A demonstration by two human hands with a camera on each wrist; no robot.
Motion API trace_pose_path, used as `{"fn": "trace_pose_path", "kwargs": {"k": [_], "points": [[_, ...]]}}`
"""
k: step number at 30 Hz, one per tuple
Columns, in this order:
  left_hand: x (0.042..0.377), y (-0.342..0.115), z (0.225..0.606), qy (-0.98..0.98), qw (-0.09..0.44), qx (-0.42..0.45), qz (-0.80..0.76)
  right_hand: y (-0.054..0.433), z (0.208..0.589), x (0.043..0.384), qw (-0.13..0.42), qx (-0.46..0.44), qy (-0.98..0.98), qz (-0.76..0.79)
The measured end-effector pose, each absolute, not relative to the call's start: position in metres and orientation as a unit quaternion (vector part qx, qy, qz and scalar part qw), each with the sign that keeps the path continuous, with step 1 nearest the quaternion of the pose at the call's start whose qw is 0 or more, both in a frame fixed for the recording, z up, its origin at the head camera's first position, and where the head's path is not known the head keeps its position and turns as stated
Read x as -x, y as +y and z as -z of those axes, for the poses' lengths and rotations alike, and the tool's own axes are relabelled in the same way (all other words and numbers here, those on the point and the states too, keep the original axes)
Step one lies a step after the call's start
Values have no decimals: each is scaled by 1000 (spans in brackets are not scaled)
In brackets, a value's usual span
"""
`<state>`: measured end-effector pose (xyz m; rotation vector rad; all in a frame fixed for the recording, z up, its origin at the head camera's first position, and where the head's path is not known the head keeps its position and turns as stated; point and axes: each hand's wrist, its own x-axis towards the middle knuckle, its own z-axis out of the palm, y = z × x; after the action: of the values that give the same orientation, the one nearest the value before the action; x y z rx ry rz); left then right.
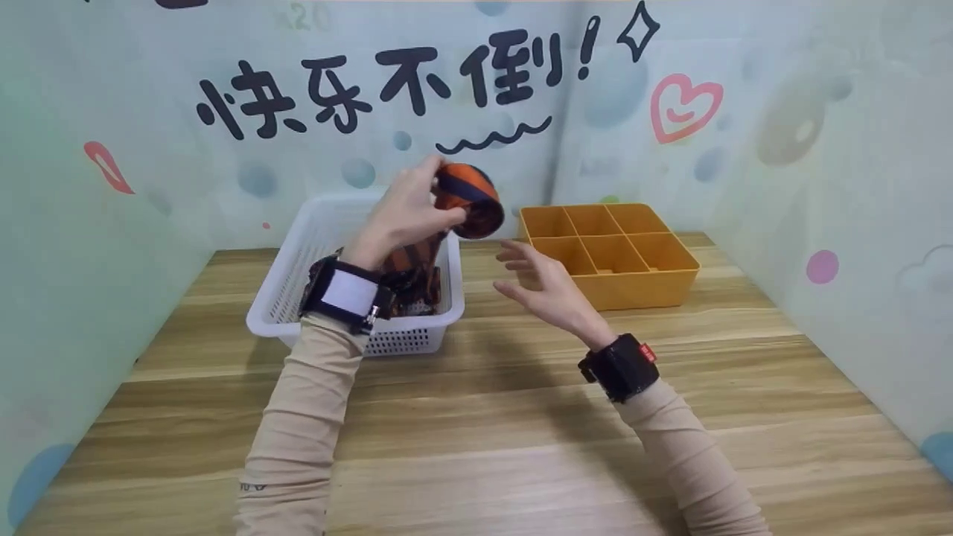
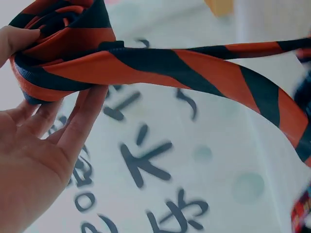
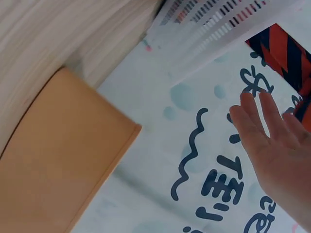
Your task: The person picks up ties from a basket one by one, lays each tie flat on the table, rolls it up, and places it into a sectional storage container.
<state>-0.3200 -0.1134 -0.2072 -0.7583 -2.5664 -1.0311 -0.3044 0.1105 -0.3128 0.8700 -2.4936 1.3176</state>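
Observation:
My left hand [image 1: 406, 207] grips a rolled necktie [image 1: 470, 195] with orange and navy stripes, raised above the white basket [image 1: 451, 298]. In the left wrist view, the thumb presses on the coil of the necktie [image 2: 73, 53] while fingers support it from below. Loose lengths of the tie trail off the roll, down toward the basket. More dark and orange patterned fabric [image 1: 402, 283] lies inside the basket, partly hidden by the left wrist. My right hand [image 1: 547, 286] hovers to the right of the roll, fingers extended, holding nothing.
An orange-yellow box [image 1: 625, 290] divided into several compartments stands at the back right of the wooden table [image 1: 476, 447]. Its visible compartments hold nothing. Printed panels [image 1: 834, 171] enclose the table at the back and both sides.

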Motion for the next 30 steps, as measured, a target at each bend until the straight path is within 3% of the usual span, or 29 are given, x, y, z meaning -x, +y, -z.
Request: {"fn": "trace_pose_path", "kwargs": {"k": [11,20,23,26,30], "points": [[296,-55,214,-810,72,318,488,105,306,299,77,-301,-744,-591],[291,-65,228,-790,109,297,525,133,296,306,185,-304,-791,-498],[286,-78,235,-808,99,290,504,149,285,305,210,-310,-818,-437],[279,-89,246,-831,76,297,463,166,277,302,201,-335,-839,-379],[263,-101,266,-875,35,324,357,186,282,302,146,-410,-851,-292]]}}
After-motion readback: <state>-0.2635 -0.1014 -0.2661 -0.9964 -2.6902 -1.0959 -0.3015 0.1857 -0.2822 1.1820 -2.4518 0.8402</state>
